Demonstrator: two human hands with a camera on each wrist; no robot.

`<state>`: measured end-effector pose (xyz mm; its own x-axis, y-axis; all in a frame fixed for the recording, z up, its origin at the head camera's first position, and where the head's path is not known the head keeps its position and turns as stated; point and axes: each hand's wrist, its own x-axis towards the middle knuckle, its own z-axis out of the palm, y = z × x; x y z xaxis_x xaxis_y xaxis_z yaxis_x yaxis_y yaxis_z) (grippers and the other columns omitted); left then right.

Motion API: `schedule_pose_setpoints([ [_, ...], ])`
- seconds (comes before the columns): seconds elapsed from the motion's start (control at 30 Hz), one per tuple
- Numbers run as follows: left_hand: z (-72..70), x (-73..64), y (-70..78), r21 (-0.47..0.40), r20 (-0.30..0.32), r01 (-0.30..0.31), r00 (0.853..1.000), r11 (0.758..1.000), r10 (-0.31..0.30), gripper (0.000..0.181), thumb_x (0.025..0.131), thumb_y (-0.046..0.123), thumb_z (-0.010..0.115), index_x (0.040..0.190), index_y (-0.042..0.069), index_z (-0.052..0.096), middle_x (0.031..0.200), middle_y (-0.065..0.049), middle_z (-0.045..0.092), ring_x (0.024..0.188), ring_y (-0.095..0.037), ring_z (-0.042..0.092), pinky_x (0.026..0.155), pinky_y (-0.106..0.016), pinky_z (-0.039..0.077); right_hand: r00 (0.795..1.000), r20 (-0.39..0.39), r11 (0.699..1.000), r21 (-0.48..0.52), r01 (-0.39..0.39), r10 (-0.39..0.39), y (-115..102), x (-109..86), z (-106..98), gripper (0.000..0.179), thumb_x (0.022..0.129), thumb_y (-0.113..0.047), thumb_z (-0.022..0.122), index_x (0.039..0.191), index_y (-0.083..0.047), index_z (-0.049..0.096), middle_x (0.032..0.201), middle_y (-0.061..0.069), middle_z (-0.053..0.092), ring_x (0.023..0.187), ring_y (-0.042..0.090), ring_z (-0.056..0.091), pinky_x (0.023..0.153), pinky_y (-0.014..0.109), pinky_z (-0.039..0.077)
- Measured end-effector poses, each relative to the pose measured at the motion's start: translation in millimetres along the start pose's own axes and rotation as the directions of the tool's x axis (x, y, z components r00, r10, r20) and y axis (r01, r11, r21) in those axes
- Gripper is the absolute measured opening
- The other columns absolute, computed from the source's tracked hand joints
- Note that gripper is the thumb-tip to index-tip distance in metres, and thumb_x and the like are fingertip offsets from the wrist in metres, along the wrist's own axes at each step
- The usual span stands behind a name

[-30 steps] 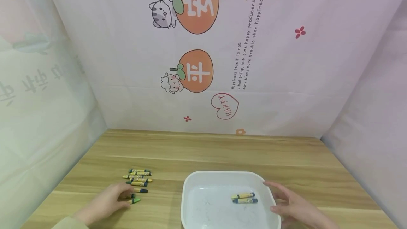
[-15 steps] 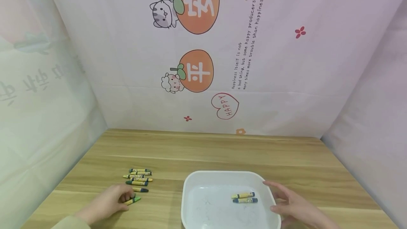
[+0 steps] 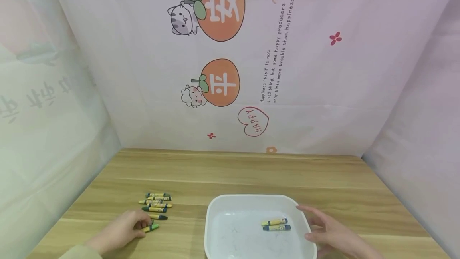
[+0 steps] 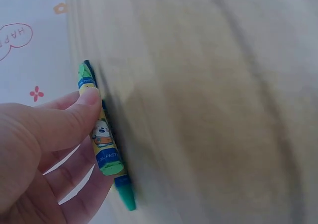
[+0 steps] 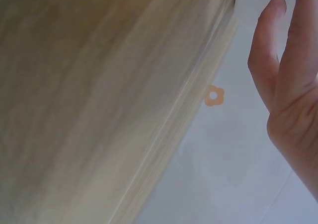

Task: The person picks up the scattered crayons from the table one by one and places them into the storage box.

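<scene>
My left hand [image 3: 123, 227] pinches a light green oil pastel [image 4: 105, 144] by its yellow wrapper, thumb on top. A darker green oil pastel [image 4: 126, 193] lies against it, partly hidden by it and the fingers. Just beyond that hand, a dark-tipped oil pastel [image 3: 159, 217] and a dark green one [image 3: 155, 210] lie on the table. My right hand [image 3: 330, 230] touches the right rim of a white tray [image 3: 248, 202], its index finger and thumb spread along it; its other fingers are partly hidden. Inside the tray lie a yellow-green oil pastel [image 3: 274, 222] and a dark blue one [image 3: 276, 228].
More oil pastels [image 3: 158, 195] lie in a close row at the left of the wooden table [image 3: 187, 171]. Wood shows between this row and the tray. A printed white cloth [image 3: 305, 123] hangs behind the table, with more cloth at both sides.
The light green oil pastel has tilted and shows more of its wrapper between my left fingers. My right hand and the tray hold still. The head view has shifted slightly.
</scene>
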<state>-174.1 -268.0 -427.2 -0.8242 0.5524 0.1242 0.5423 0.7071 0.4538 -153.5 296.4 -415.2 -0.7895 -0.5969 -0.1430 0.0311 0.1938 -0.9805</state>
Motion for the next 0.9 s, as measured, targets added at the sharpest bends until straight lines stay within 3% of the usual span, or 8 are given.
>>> schedule_pose_setpoints([
  [0.23,-6.8,13.5,15.0,-0.003,-0.025,0.034,0.999,0.999,-0.034,0.016,0.073,0.008,0.072,0.088,0.012,0.066,0.082,0.009,0.061,0.071,0.005,0.049,0.061,-0.019,0.046,1.0,-0.025,0.999,-0.032,0.01,-0.011,-0.9,1.6,1.1,0.07,0.092,-0.007,0.053,0.145,0.0,0.008,0.129,0.029,0.043,0.096,0.031,0.063,0.069,0.048,0.056],
  [0.5,-21.2,52.0,59.2,-0.072,0.045,0.052,0.998,0.996,-0.049,0.018,0.079,0.01,0.07,0.096,0.013,0.066,0.087,0.006,0.065,0.076,0.001,0.054,0.063,-0.019,0.047,0.999,-0.018,0.999,0.0,0.034,-0.034,1.7,2.8,-0.4,0.069,0.092,-0.005,0.052,0.145,0.0,0.009,0.128,0.028,0.042,0.097,0.03,0.062,0.067,0.05,0.055],
  [0.67,-23.1,77.5,86.9,-0.083,0.059,-0.006,0.998,0.997,0.011,0.017,0.081,0.01,0.068,0.098,0.013,0.066,0.087,0.003,0.066,0.078,-0.002,0.056,0.065,-0.02,0.048,0.999,-0.029,0.999,-0.014,0.029,-0.029,1.7,3.3,0.2,0.068,0.092,-0.006,0.053,0.145,0.0,0.01,0.128,0.029,0.043,0.097,0.028,0.061,0.067,0.049,0.055],
  [0.9,-16.5,108.7,117.6,-0.026,0.018,-0.092,0.996,0.995,0.093,0.016,0.082,0.012,0.068,0.098,0.014,0.067,0.088,0.008,0.065,0.08,-0.002,0.057,0.069,-0.02,0.05,0.999,-0.029,1.0,-0.015,0.022,-0.023,0.7,1.3,1.8,0.07,0.091,-0.007,0.054,0.145,-0.001,0.01,0.128,0.027,0.043,0.097,0.029,0.062,0.068,0.048,0.056],
])
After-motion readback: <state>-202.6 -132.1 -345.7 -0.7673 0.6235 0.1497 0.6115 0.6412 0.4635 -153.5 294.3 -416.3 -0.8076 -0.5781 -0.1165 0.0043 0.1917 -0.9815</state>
